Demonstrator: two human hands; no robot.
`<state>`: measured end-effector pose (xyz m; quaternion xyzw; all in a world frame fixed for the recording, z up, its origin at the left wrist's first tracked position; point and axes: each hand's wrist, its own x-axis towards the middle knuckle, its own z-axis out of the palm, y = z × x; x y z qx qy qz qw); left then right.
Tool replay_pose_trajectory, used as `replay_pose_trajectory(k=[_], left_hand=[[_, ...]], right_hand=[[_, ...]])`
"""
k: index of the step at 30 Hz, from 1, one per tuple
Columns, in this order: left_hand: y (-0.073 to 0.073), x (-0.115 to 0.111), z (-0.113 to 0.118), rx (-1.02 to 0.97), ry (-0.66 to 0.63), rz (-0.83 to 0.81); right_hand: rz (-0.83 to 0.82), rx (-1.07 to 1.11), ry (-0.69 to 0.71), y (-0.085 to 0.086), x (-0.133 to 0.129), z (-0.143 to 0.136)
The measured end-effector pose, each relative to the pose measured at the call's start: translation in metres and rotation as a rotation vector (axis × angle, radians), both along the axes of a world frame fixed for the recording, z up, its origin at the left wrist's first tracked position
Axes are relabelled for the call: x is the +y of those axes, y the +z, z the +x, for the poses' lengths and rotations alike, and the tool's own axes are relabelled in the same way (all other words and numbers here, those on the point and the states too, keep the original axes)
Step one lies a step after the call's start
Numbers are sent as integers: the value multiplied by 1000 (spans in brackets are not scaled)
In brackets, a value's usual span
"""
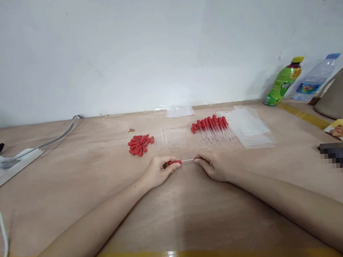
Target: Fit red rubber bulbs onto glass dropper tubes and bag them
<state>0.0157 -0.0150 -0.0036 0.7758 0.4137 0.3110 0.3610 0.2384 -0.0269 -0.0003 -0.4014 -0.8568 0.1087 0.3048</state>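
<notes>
Taking the joined hands' work as the clock's centre, the left hand (159,171) is closed on a red bulb (174,162) and the right hand (211,165) pinches the far end of the clear tube (187,161) running from it, just above the table (171,210). At 2 o'clock, a green-labelled bottle (282,83) with a yellow cap shows dark liquid at its neck; beside it leans a clear bottle (316,78), its fill hard to tell. Flat clear bags (255,128) overlap nearer in at 2, another small bag (180,112) at 12. Capped tubes (214,129) lie at 1, bare tubes (174,139) at 11, loose red bulbs (139,144) at 10. The frame cuts off a brown vessel (338,93) at 2, hiding its contents; a dark object (341,159) at 3 is pixelated. Fingers partly cover the held bulb.
</notes>
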Motion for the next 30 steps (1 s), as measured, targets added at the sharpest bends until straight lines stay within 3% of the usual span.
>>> replay_pose_trajectory(k=[13, 22, 30], left_hand=[[10, -8, 1, 164, -37, 116], [8, -8, 1, 230, -82, 126], [6, -8, 0, 221, -85, 171]], right_hand=[[78, -69, 52, -7, 1, -3], [141, -114, 77, -8, 0, -5], [98, -141, 104, -6, 3, -12]])
